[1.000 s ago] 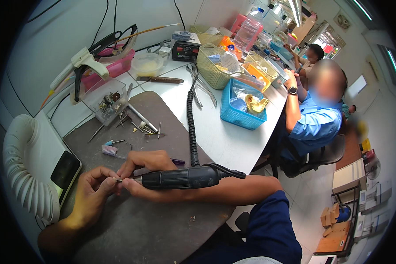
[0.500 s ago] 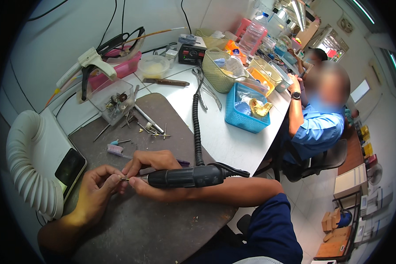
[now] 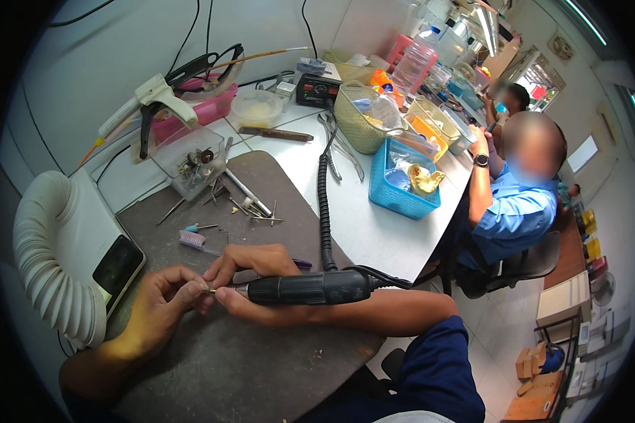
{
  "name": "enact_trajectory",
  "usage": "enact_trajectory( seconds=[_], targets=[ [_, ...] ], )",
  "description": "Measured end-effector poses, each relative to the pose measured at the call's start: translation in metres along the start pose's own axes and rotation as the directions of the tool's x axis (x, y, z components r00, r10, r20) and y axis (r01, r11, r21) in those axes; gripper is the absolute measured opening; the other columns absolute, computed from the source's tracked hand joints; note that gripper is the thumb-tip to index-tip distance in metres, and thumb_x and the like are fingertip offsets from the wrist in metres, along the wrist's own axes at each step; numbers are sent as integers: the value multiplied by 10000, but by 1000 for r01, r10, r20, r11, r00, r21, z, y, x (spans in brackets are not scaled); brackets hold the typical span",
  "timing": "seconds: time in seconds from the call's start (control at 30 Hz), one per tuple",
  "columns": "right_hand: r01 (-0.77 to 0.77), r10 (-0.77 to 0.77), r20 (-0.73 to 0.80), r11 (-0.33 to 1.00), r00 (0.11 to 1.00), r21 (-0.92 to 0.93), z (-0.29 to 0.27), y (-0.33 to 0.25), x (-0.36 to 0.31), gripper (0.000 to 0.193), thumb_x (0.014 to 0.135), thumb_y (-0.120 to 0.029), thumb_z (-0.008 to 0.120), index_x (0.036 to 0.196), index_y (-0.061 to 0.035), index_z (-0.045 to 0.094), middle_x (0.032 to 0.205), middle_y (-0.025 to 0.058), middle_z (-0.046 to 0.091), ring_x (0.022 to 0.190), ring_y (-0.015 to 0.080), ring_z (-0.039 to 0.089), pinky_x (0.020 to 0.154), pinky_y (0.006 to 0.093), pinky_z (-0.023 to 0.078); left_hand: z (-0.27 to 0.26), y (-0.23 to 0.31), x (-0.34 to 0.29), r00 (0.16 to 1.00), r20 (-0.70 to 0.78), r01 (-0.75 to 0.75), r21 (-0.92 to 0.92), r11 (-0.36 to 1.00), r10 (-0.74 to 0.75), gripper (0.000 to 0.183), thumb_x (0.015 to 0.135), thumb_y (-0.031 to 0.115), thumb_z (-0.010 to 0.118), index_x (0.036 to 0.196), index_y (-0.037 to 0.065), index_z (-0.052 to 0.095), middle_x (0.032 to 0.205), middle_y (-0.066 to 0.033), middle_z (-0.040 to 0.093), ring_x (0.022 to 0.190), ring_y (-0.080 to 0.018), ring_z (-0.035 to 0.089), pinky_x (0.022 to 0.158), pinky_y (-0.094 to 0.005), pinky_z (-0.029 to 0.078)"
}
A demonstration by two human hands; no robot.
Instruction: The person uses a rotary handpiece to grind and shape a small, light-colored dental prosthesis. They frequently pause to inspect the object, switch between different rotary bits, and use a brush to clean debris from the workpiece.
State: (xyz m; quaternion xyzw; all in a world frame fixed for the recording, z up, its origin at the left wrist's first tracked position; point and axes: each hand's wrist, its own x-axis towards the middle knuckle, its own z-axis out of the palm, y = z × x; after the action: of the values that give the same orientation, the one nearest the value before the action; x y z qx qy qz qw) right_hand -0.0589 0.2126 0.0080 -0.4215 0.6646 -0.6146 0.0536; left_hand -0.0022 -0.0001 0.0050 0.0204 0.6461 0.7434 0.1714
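Observation:
A black rotary handpiece (image 3: pixel 310 287) lies across my right hand (image 3: pixel 257 262). The fingers are wrapped round its front end, and its tip points left. My left hand (image 3: pixel 166 299) pinches a tiny piece (image 3: pixel 206 286) right at that tip; the fingertips cover most of it, so its kind does not show. Both hands meet just above the dark grey bench mat (image 3: pixel 240 366). A coiled black cord (image 3: pixel 324 204) runs near the handpiece's rear, up toward a black control box (image 3: pixel 319 89). Behind my hands lies a toothbrush (image 3: pixel 192 240) with pale bristles.
Left stands a white unit with a ribbed hose (image 3: pixel 32 261). Farther back are a clear box of small tools (image 3: pixel 190 166), loose burs (image 3: pixel 257 211), a knife (image 3: pixel 275 134) and pliers (image 3: pixel 340 151). A blue basket (image 3: pixel 402 197) holds dental casts. A co-worker in blue (image 3: pixel 518 201) sits to the right.
The whole view has shifted slightly, so things appear a little farther right. My hands keep the same grips, with the handpiece tip still at the tiny piece.

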Motion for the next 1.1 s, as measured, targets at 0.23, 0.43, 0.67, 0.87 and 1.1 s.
enact_trajectory(
  seconds=[0.23, 0.43, 0.67, 0.87, 1.1],
  targets=[
    [60, -59, -17, 998, 998, 23, 3, 2, -1, 143, 809, -113, 654, 840, 15, 596, 883, 174, 658, 851, 265, 692, 749, 341, 529, 0, 1, 0, 1000, 12, 13, 35, 999, -14, 226, 957, 215, 596, 941, -9, 620, 836, -64, 657, 775, -100, 600, 752, -252, 486],
    [64, -64, -3, 998, 998, 7, 1, 3, -1, 146, 811, -118, 651, 836, 15, 596, 869, 176, 654, 872, 275, 689, 753, 344, 528, 0, 0, -1, 1000, 0, 21, 12, 1000, -21, 222, 954, 211, 599, 934, -9, 621, 830, -63, 659, 771, -100, 602, 751, -252, 487],
    [49, -48, -27, 999, 998, 12, 2, 1, -1, 141, 809, -113, 652, 832, 14, 596, 872, 169, 663, 851, 269, 696, 750, 335, 533, 1, 2, -1, 1000, 13, 23, 30, 999, -23, 222, 957, 207, 594, 925, -11, 623, 828, -68, 661, 767, -101, 604, 748, -249, 487],
    [60, -60, -20, 998, 998, 2, 0, 1, -1, 131, 802, -101, 652, 830, 14, 597, 870, 170, 664, 838, 268, 698, 742, 330, 532, 1, 4, 0, 999, 22, 26, 48, 999, -27, 232, 959, 210, 590, 923, -17, 624, 824, -67, 663, 753, -100, 601, 746, -252, 487],
    [75, -74, -28, 997, 997, 29, 4, 0, 0, 135, 784, -96, 656, 823, 14, 589, 855, 174, 663, 831, 264, 697, 730, 325, 529, 0, 3, -2, 999, 8, 31, 26, 999, -31, 226, 961, 207, 587, 921, -13, 622, 835, -58, 654, 766, -90, 591, 749, -247, 477]
  ],
)
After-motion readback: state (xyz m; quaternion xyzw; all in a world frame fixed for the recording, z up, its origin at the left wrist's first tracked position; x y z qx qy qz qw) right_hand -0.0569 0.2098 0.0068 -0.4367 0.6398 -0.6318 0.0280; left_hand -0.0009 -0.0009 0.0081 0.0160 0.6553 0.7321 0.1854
